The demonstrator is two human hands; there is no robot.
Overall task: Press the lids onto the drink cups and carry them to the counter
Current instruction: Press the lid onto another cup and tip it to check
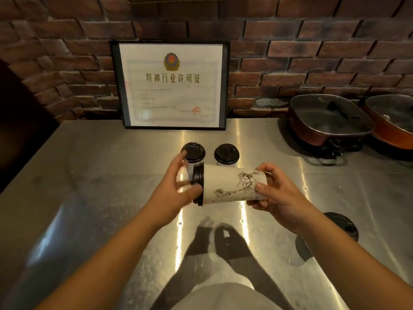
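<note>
Behind, two lidded cups, upright.

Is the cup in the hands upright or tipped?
Tipped: the cup lies sideways, lid toward the left hand, base in the right hand.

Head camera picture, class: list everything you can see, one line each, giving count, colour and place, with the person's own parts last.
White paper cup with ink drawing and black plastic lid: one, held sideways above the table, lid end to the left.
White cups with black lids: two, upright, behind the held cup.
Loose black lid: one, on the table at right, partly hidden by the right forearm.
Steel table: one, grey.
Framed certificate: one, black frame, leaning on the brick wall.
Lidded pans: two, reddish-brown, far right.
Hands: left hand on the lid; right hand gripping the base.
</note>
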